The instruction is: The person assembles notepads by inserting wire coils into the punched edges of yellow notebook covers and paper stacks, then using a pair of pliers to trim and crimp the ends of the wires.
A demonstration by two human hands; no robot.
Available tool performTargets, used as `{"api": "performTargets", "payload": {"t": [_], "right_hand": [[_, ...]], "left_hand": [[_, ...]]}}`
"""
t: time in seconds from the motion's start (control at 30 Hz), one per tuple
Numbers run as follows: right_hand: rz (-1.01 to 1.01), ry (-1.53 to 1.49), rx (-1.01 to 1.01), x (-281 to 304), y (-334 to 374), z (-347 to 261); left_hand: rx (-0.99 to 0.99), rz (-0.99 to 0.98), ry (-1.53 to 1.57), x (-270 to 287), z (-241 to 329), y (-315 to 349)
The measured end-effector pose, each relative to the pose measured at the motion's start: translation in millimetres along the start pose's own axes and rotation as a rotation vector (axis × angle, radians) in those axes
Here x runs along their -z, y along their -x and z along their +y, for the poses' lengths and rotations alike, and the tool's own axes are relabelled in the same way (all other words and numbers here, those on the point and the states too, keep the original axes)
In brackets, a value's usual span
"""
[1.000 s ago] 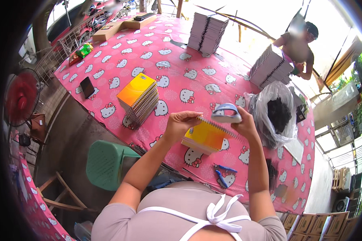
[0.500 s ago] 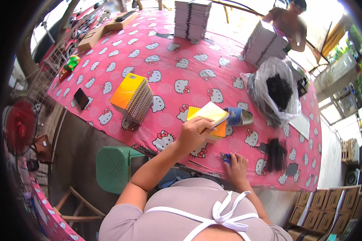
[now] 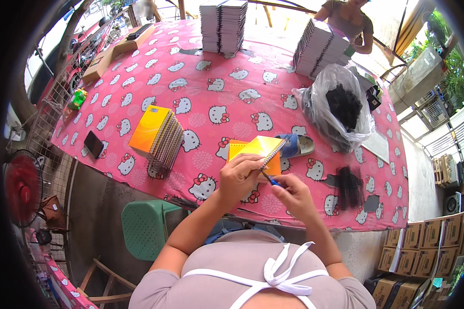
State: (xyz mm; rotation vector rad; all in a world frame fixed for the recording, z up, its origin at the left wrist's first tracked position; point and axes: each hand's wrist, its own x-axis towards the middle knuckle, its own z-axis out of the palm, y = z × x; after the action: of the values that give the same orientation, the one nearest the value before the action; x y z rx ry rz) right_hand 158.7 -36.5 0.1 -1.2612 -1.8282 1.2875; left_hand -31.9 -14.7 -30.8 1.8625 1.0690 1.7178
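Note:
My left hand [image 3: 238,177] grips a yellow spiral notebook [image 3: 264,147] by its near corner, fingers closed round it. It is held tilted over other yellow-orange notebooks [image 3: 235,148] on the table. In my right hand [image 3: 295,196] are small blue-handled pliers [image 3: 274,181], their tip at the near end of the notebook's coil. Whether the jaws touch the wire is too small to tell. Just beyond the notebook lies a blue slipper [image 3: 292,146]. A neat stack of yellow-orange spiral notebooks [image 3: 152,131] stands to the left.
A pink cartoon-print cloth covers the table [image 3: 211,177]. Black coils [image 3: 349,188] lie at right, near a plastic bag of black coils [image 3: 343,110]. Tall notebook stacks [image 3: 222,28] stand at the back, a co-worker [image 3: 348,23] behind. A phone [image 3: 93,144] lies far left; a green stool [image 3: 144,229] stands below.
My right hand has lifted the pliers off the table and brought them to the notebook's coil. The notebook has turned in my left hand, its coil edge now facing right.

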Motion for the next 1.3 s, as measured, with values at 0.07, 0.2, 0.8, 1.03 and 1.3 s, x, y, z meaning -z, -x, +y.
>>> {"api": "performTargets", "payload": {"t": [0.07, 0.2, 0.8, 1.03, 1.3], "right_hand": [[-0.195, -0.633, -0.3, 0, -6, 1], [-0.032, -0.418, -0.168, -15, 5, 5], [0.313, -0.16, -0.166, 7, -86, 79], [0.378, -0.057, -0.083, 1, -81, 53], [0.358, -0.194, 0.306, -15, -82, 49]], "left_hand": [[-0.101, 0.007, -0.008, 5, -4, -1], [-0.098, 0.201, -0.101, 30, 1, -16], [0.45, 0.695, -0.162, 255, -94, 2], [0.446, 0.652, -0.248, 250, -84, 11], [-0.012, -0.023, -0.49, 78, 38, -59]]}}
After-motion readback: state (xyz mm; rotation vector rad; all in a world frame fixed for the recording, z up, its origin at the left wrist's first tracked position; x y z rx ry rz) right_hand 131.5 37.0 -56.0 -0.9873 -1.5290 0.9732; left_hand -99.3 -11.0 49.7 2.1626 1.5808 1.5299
